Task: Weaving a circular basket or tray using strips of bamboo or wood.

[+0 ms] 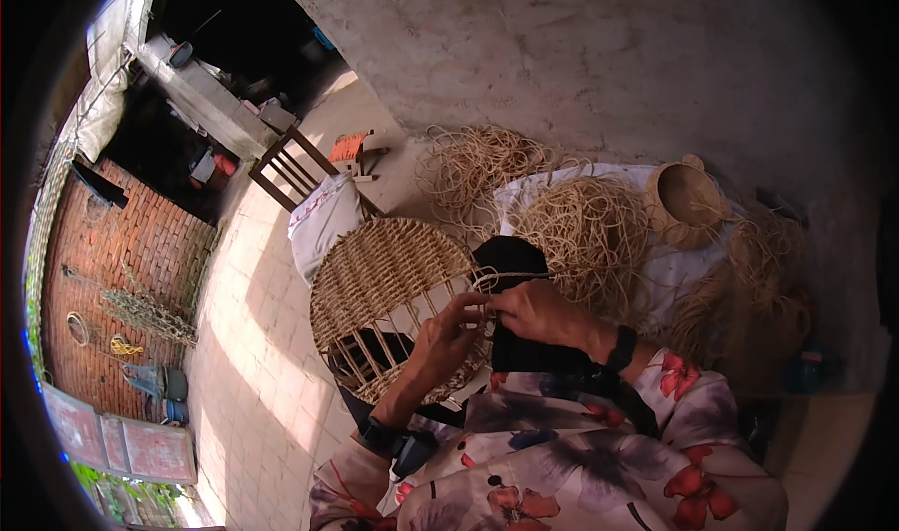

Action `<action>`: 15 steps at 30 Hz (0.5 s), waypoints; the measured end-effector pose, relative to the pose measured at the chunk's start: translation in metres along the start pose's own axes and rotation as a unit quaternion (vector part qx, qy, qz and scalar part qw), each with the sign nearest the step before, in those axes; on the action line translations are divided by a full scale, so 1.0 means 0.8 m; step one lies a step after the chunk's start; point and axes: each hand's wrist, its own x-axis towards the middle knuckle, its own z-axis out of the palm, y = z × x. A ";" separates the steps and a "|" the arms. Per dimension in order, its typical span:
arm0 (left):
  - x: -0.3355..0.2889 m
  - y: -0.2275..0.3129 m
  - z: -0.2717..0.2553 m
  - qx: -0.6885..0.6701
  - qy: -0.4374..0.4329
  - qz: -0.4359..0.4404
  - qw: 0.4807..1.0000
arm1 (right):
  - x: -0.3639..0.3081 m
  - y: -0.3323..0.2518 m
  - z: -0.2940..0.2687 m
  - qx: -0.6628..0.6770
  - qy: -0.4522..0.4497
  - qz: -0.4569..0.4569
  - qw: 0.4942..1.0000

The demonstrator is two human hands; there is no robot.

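A round piece woven from straw-coloured cord (393, 264) lies in front of me, tilted over my lap. Its far part is densely woven; toward me, bare cords stretch across gaps to the rim. At its right edge my left hand (448, 339) has its fingertips pinched together on cord beside the rim. My right hand (543, 314) meets it there, fingers curled closed around the working cord. A strand of this cord (513, 275) loops above both hands and runs to the right. The exact spot between the fingertips is partly hidden.
Loose cord heaps (585, 236) lie on a white sheet (515, 192) to the right, with a round woven basket (688, 199) beyond. A wooden chair (298, 168) holding a cloth bag (326, 220) and a low orange-seated stool (349, 147) stand ahead. A plaster wall (599, 63) rises behind.
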 end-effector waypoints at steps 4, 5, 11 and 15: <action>-0.002 -0.002 0.002 0.020 0.031 0.011 0.999 | -0.015 -0.003 -0.018 -0.042 -0.005 0.011 0.999; -0.002 -0.004 0.004 0.022 0.048 0.024 0.998 | -0.017 -0.016 -0.031 -0.042 -0.007 0.011 0.999; -0.005 0.009 0.033 0.239 0.122 0.208 0.940 | -0.041 -0.042 -0.083 0.095 -0.019 -0.102 0.990; -0.005 -0.014 0.027 0.213 0.135 0.202 0.947 | -0.089 0.048 -0.140 -0.007 -0.103 0.134 0.986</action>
